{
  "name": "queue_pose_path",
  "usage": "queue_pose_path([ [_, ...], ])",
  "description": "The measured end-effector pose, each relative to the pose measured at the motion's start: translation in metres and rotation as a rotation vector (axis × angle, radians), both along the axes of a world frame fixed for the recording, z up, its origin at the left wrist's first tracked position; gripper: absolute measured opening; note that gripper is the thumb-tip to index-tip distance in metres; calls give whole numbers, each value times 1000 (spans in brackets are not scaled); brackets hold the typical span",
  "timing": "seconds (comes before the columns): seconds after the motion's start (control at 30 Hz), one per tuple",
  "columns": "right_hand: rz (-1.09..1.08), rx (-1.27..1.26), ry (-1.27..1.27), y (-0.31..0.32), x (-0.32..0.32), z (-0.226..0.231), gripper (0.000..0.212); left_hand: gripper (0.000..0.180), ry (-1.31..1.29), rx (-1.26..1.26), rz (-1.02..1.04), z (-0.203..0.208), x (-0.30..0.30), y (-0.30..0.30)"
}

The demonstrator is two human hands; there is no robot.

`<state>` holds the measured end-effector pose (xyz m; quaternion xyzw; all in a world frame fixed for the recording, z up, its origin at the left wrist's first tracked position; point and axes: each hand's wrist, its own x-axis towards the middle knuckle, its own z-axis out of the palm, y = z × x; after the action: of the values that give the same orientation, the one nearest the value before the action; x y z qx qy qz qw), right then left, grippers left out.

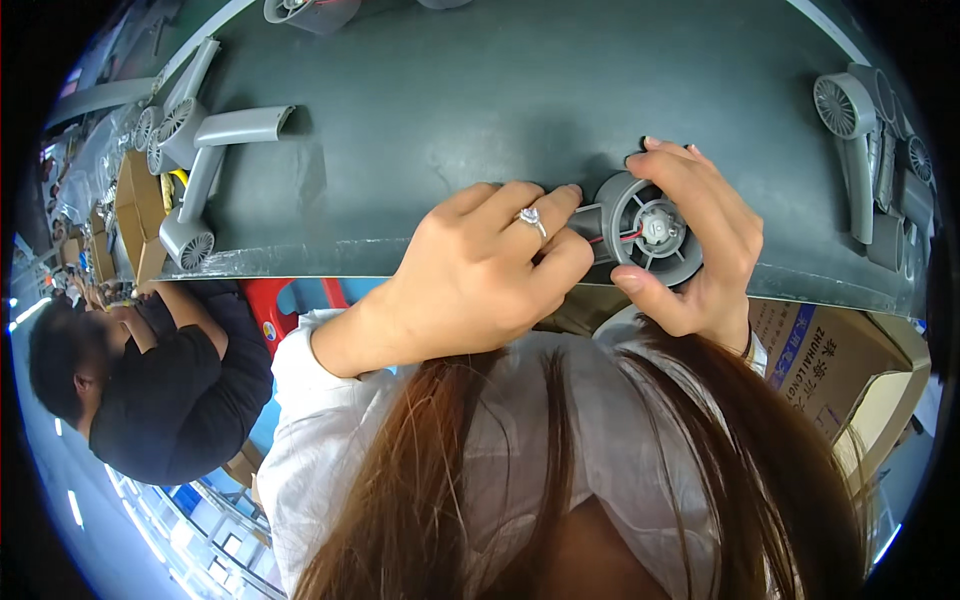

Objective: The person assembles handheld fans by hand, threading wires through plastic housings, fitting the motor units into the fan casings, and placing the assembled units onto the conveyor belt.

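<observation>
Near the front edge of the dark green work surface, my two hands hold a grey plastic fan housing [614, 226], round and with its open end facing up. Inside sit a spoked frame and a small silver motor [660, 228], with a red wire running off to its left. The fingers of my right hand [705, 235] curl round the rim, thumb at the near side. My left hand [500, 255], with a ring on one finger, is closed on the handle-like part that extends left from the housing; its fingers hide most of that part.
Grey plastic fan parts [215, 135] lie at the left end of the green surface [400, 120], and more fan parts [860, 150] are stacked at the right. Another housing [312, 12] sits at the far edge. A cardboard box [830, 370] stands low right. A co-worker [165, 385] sits at left.
</observation>
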<state>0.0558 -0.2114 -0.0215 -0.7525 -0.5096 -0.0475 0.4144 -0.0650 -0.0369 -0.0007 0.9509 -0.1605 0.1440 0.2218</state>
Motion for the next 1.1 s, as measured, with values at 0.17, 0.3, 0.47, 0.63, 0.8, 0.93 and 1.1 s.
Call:
queue_pose_path([
  [0.17, -3, 73, -30, 4, 0, -5, 51, 20, 15, 18, -6, 2, -4, 4],
  [0.3, -14, 94, -37, 1, 2, -7, 52, 20, 14, 34, -42, 4, -2, 7],
  [0.47, 9, 49, -62, 0, 1, -5, 59, 20, 48, 50, -29, 5, -6, 9],
  [0.63, 10, 55, -58, 0, 1, -6, 65, 21, 73, 18, 13, 11, -2, 7],
  [0.8, -6, 58, -52, 0, 1, -9, 68, 22, 100, -8, 45, 10, -1, 4],
  [0.93, -18, 63, -56, -1, -1, -5, 63, 24, 9, -73, 4, 2, 0, 2],
  [1.1, -39, 50, -42, -1, -3, -7, 59, 25, -33, -82, -1, -4, 1, 5],
])
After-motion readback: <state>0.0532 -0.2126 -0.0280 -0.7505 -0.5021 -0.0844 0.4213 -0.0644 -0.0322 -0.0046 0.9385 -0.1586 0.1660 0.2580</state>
